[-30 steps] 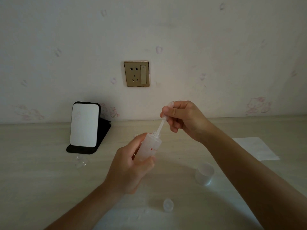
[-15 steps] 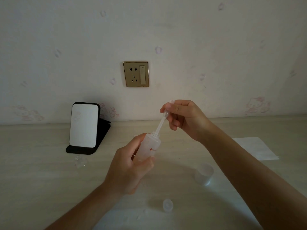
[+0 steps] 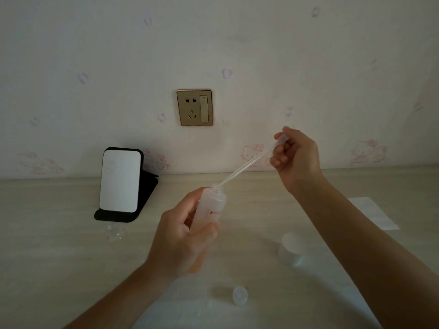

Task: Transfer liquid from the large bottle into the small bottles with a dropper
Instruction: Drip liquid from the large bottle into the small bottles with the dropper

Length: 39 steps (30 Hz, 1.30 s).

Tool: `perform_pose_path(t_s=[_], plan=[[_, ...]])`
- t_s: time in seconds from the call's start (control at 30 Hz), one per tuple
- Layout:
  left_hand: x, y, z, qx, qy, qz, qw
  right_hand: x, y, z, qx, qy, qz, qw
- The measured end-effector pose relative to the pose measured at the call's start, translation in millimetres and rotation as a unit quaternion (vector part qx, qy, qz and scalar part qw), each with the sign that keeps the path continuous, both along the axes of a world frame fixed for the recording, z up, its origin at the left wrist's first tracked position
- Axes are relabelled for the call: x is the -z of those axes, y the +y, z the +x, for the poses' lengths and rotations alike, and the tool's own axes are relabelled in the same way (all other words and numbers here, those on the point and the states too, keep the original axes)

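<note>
My left hand [image 3: 180,243] grips the bottle [image 3: 212,208], tilted right. My right hand [image 3: 295,154] pinches the dropper [image 3: 247,165], its tip maybe inside the neck.

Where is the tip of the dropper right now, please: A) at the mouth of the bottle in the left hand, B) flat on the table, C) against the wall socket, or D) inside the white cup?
A: the dropper, pinched by the right hand, slants down to the mouth of the bottle that the left hand grips.
</note>
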<state>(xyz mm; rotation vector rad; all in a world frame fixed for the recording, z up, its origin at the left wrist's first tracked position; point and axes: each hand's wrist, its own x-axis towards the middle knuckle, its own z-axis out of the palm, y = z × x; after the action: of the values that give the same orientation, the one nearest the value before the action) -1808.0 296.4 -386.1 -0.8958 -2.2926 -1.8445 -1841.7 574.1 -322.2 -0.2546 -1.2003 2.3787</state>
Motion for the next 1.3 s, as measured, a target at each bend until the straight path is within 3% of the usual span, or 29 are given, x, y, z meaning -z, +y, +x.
perform_pose_path(t_s=[0.17, 0.77, 0.87, 0.97, 1.03, 1.13, 1.3], plan=[[0.3, 1.4, 2.0, -0.003, 0.037, 0.020, 0.999, 4.4, 9.9, -2.4, 0.038, -0.024, -0.033, 0.998], [10.7, 21.0, 19.2, 0.071, 0.047, -0.015, 0.996, 10.9, -1.4, -7.1, 0.026, -0.027, 0.018, 0.999], [9.2, 18.5, 16.2, 0.096, 0.036, 0.017, 0.995, 11.9, -1.8, -7.2, 0.024, -0.028, 0.023, 0.999], [4.8, 10.4, 5.7, 0.017, 0.063, 0.118, 0.991, 12.7, -1.9, -6.7, 0.024, -0.028, 0.025, 0.999], [5.1, 2.8, -8.8, -0.077, 0.089, 0.133, 0.984, 12.8, -1.9, -6.4, 0.023, -0.027, 0.027, 0.999], [12.8, -5.9, -29.6, -0.164, 0.065, 0.081, 0.981, 12.8, -3.1, -6.8, 0.024, -0.029, 0.028, 0.999], [35.9, -4.1, -48.7, -0.107, -0.062, -0.050, 0.991, 13.5, -6.3, -5.8, 0.022, -0.034, 0.034, 0.999]])
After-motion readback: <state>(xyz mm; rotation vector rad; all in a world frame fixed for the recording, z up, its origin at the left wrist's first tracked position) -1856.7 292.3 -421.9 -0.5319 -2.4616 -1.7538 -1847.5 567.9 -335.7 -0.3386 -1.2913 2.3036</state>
